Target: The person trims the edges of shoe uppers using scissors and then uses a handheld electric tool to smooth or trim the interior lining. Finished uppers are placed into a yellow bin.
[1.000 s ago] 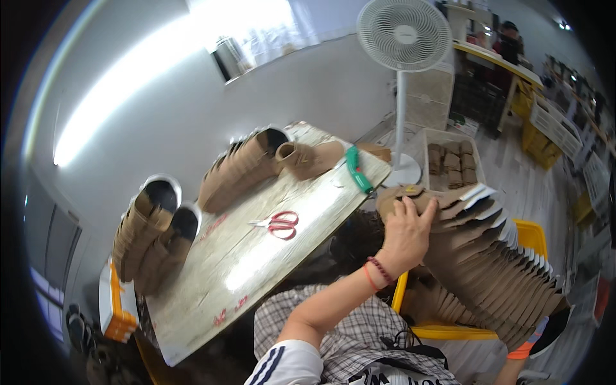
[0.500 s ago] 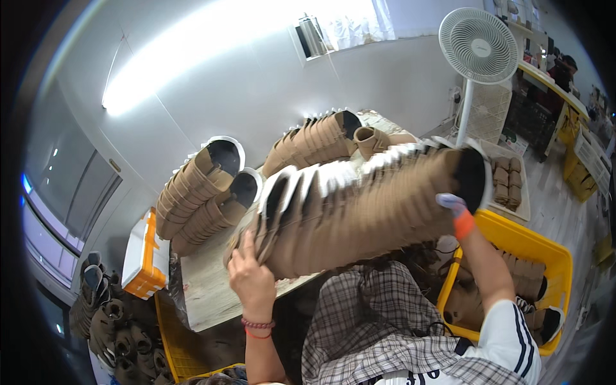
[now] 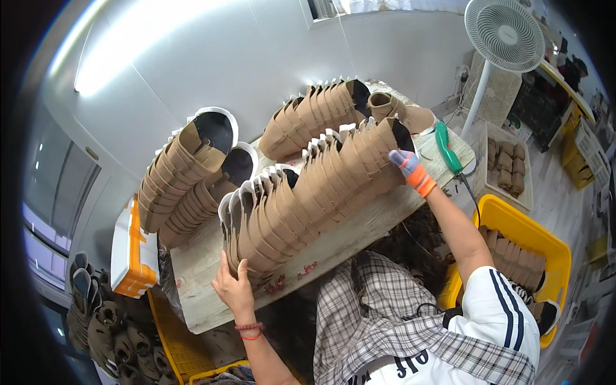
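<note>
Steady row of shoe uppers [image 3: 314, 196] w/ 1 hand per end: L hand [image 3: 235, 292], thumb & fingers apart; R hand [image 3: 412, 173], fingers together, can't tell if clamped.

Pale panelled wall [image 3: 289, 64], bright strip light [image 3: 138, 48], white curtain [image 3: 398, 5], 1 worn table [image 3: 208, 298], grey floor [image 3: 553, 204]

Left fingers [image 3: 224, 271] upward, thumb [image 3: 242, 269] apart; right forearm [image 3: 457, 223] outstretched, gloved fingers [image 3: 400, 159] angled left.

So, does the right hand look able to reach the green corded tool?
Likely yes: the gloved right hand, at the stack of brown shoe uppers, is near the green tool, with nothing visible between.
</note>
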`<control>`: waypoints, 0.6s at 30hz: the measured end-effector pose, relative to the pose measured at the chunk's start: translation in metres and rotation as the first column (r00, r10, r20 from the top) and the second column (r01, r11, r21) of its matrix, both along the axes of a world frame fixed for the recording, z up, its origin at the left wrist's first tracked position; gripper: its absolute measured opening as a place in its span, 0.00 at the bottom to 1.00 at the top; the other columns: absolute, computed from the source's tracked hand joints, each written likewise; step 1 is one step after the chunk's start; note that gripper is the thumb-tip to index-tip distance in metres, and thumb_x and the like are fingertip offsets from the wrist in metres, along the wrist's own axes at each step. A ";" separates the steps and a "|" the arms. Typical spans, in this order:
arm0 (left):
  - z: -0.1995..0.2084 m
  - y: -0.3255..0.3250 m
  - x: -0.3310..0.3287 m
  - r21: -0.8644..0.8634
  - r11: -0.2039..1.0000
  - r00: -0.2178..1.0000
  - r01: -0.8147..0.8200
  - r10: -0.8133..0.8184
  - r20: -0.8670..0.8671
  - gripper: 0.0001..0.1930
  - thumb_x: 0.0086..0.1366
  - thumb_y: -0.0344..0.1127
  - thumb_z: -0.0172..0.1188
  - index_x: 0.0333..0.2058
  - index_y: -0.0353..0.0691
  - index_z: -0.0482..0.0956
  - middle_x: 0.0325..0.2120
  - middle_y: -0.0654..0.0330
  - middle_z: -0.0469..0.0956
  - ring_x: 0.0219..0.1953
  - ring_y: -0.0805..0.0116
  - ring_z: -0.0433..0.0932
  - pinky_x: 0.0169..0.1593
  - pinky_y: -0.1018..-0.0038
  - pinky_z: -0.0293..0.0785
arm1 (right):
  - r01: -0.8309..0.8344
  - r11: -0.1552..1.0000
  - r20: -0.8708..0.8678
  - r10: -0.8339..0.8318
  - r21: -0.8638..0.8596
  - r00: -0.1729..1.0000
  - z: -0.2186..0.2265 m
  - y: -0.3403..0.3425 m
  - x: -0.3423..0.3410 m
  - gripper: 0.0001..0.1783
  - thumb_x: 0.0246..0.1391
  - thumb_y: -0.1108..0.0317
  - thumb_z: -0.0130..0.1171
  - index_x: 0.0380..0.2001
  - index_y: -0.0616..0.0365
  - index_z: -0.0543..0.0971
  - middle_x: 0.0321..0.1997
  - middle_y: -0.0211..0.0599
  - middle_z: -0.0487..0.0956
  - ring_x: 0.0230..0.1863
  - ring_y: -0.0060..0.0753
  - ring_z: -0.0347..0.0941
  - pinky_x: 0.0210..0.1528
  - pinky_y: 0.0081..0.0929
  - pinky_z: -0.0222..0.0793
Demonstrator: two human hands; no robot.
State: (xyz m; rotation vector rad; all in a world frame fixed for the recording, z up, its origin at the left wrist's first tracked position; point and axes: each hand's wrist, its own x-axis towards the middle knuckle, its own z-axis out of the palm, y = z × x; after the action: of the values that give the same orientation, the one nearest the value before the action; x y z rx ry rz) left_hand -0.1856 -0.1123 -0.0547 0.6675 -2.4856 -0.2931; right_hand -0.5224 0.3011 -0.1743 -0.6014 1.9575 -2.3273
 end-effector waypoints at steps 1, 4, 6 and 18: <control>-0.003 -0.005 0.006 0.213 0.976 0.989 0.054 -0.023 -0.145 0.25 0.64 0.42 0.57 0.58 0.40 0.68 0.43 0.46 0.75 0.45 0.55 0.71 0.50 0.64 0.67 | 0.030 0.993 -0.040 -0.035 -0.115 0.999 -0.010 0.010 -0.003 0.25 0.58 0.46 0.55 0.38 0.61 0.80 0.33 0.21 0.76 0.34 0.14 0.66 0.35 0.18 0.64; -0.037 -0.035 0.049 0.550 0.817 0.859 0.176 0.145 -0.491 0.23 0.64 0.34 0.56 0.56 0.34 0.68 0.46 0.50 0.74 0.51 0.60 0.70 0.54 0.69 0.66 | 0.396 0.913 -0.172 -0.407 -0.096 0.897 -0.010 0.037 0.016 0.23 0.62 0.53 0.50 0.42 0.67 0.78 0.40 0.36 0.80 0.43 0.26 0.75 0.46 0.24 0.69; -0.073 -0.065 0.095 0.618 0.780 0.760 0.101 0.340 -0.553 0.21 0.65 0.31 0.55 0.55 0.31 0.68 0.47 0.52 0.73 0.51 0.61 0.70 0.55 0.70 0.66 | 0.884 0.244 -0.664 -0.588 0.398 0.462 0.016 0.053 0.025 0.17 0.57 0.59 0.55 0.43 0.60 0.78 0.41 0.46 0.80 0.44 0.44 0.76 0.51 0.35 0.69; -0.110 -0.066 0.079 0.799 0.061 0.776 0.599 0.201 -0.597 0.19 0.52 0.23 0.65 0.45 0.33 0.77 0.41 0.60 0.80 0.45 0.68 0.77 0.52 0.72 0.68 | 0.475 -0.029 -0.434 -0.458 0.880 0.776 -0.029 0.158 -0.056 0.24 0.39 0.59 0.66 0.38 0.63 0.75 0.35 0.52 0.78 0.38 0.56 0.75 0.41 0.42 0.71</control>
State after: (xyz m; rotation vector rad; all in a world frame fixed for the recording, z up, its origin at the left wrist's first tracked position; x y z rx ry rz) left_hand -0.1066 -0.1787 -0.1644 0.4729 -1.3336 -2.1629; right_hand -0.5785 0.4589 -0.2030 0.2877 3.3373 -0.4359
